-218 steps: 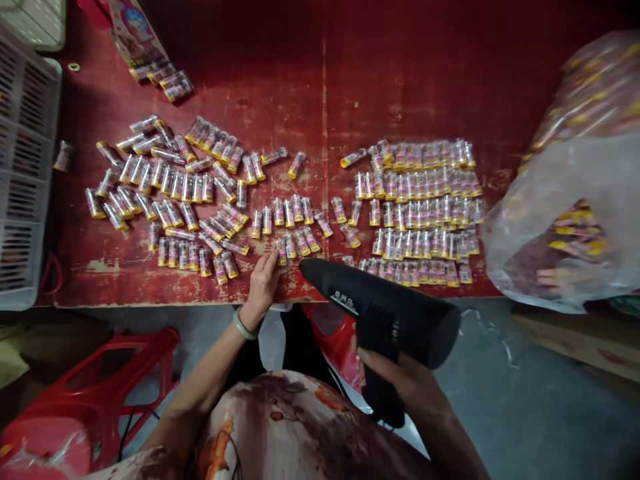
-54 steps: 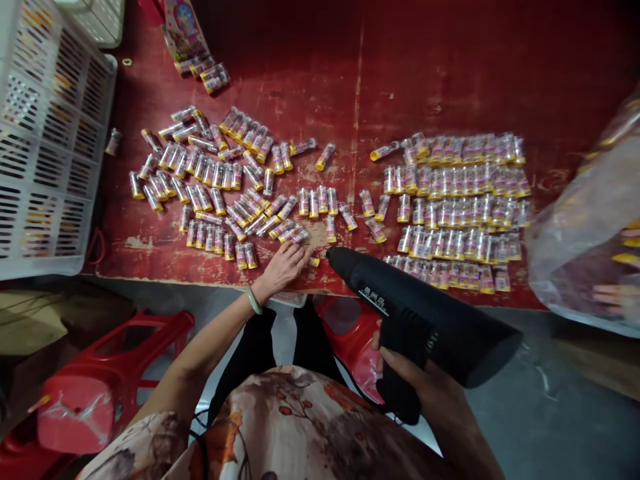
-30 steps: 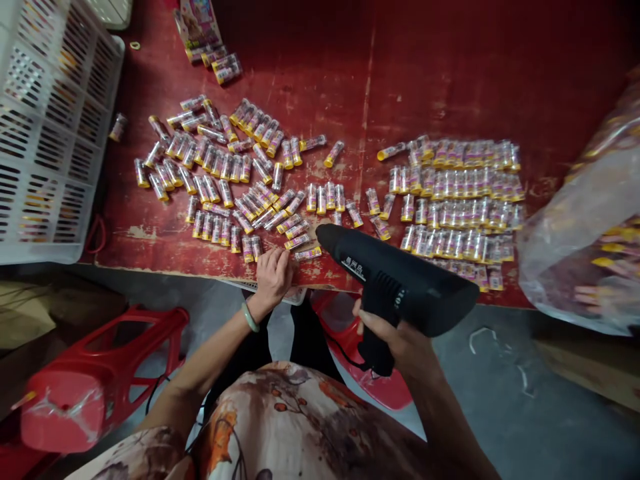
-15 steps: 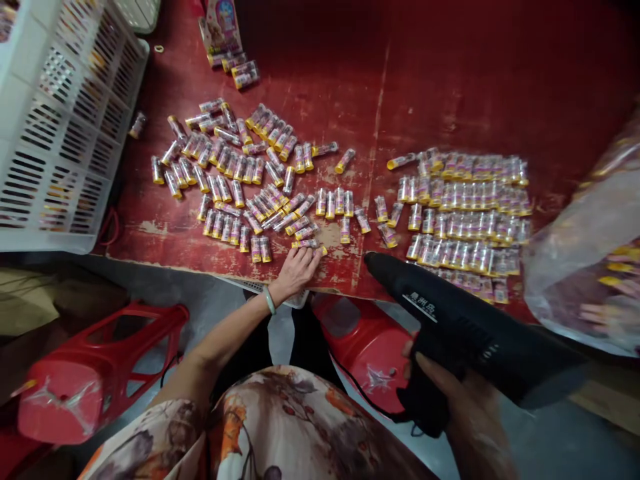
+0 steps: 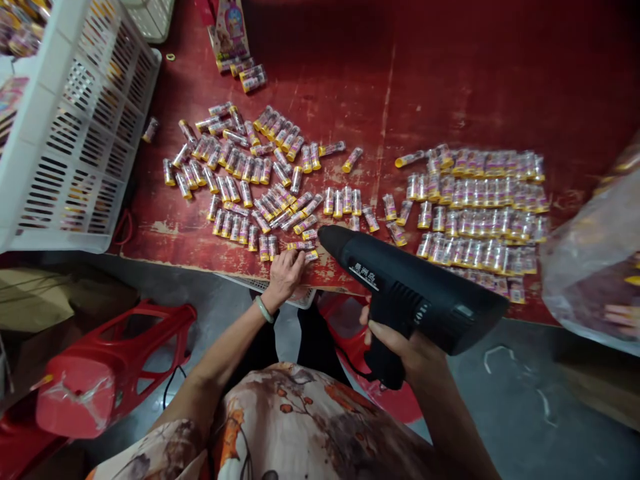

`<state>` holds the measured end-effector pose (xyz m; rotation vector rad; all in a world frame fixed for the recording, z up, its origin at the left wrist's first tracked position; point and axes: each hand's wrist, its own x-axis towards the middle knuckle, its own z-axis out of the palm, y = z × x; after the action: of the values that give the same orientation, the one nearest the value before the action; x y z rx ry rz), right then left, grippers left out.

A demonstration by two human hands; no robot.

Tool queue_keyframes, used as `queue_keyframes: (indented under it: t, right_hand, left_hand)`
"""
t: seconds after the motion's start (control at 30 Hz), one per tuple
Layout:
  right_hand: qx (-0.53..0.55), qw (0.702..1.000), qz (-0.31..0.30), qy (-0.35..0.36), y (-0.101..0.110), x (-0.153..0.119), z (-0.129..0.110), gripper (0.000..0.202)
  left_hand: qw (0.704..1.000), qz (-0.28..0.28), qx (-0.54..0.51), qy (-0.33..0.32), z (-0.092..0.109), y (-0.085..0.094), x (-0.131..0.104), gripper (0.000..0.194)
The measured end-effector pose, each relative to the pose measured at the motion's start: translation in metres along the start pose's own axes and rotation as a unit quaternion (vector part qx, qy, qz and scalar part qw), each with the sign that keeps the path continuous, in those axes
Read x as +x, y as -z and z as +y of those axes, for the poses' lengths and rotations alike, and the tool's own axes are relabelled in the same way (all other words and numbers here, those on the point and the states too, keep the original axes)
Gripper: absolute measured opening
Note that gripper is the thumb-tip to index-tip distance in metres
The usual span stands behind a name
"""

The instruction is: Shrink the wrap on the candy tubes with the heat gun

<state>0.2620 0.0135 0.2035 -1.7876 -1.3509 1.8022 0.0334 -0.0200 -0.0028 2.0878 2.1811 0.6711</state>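
Observation:
My right hand (image 5: pixel 400 340) is wrapped round the handle of a black heat gun (image 5: pixel 400 287), whose nozzle points left over the table's front edge. Just left of the nozzle, my left hand (image 5: pixel 286 275) has its fingers drawn together at a small clear tube with a yellow end (image 5: pixel 311 255). Its thumb side is partly hidden. Another such tube (image 5: pixel 300 245) lies right at those fingertips. Many similar tubes (image 5: pixel 240 167) are scattered on the red table beyond my left hand. More tubes (image 5: pixel 480 193) lie in rows to the right, partly covered by the heat gun.
A white slotted basket (image 5: pixel 90 133) stands at the left. A printed box (image 5: pixel 231 30) with tubes is at the back. At the right sits a clear plastic bag (image 5: pixel 595 260). Red stools (image 5: pixel 75 393) stand below the worn table edge; a cord hangs from the heat gun.
The heat gun in my right hand has moved left, its nozzle now close to my left hand. My left hand has shifted slightly left and down, with the tube at its fingertips.

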Motion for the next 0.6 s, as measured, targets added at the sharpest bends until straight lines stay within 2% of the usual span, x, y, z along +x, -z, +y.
queue_keyframes:
  t: [0.07, 0.17, 0.27, 0.33, 0.47, 0.6]
  right_hand:
    - [-0.015, 0.999, -0.024, -0.031, 0.005, -0.009, 0.004, 0.032]
    - [-0.035, 0.995, -0.048, -0.085, 0.004, -0.026, 0.013, 0.029]
    - [-0.056, 0.993, -0.046, -0.094, -0.006, -0.032, 0.02, 0.027]
    - [-0.076, 0.993, -0.026, -0.083, -0.009, -0.028, 0.02, 0.027]
    - [-0.104, 0.993, 0.017, -0.052, -0.009, -0.017, 0.015, 0.027]
    - [-0.095, 0.993, -0.033, -0.062, -0.012, -0.018, 0.012, 0.027]
  left_hand:
    - [0.999, 0.032, -0.019, 0.012, -0.002, 0.006, -0.009, 0.026]
    - [0.998, 0.057, -0.033, 0.015, -0.008, 0.019, -0.033, 0.029]
    - [0.998, 0.049, -0.029, 0.026, -0.016, 0.03, -0.059, 0.034]
    - [0.997, 0.057, -0.019, 0.041, -0.021, 0.035, -0.068, 0.034]
    - [0.994, 0.101, -0.012, 0.036, -0.029, 0.039, -0.064, 0.032]
    - [0.992, 0.126, -0.008, 0.028, -0.031, 0.042, -0.058, 0.031]
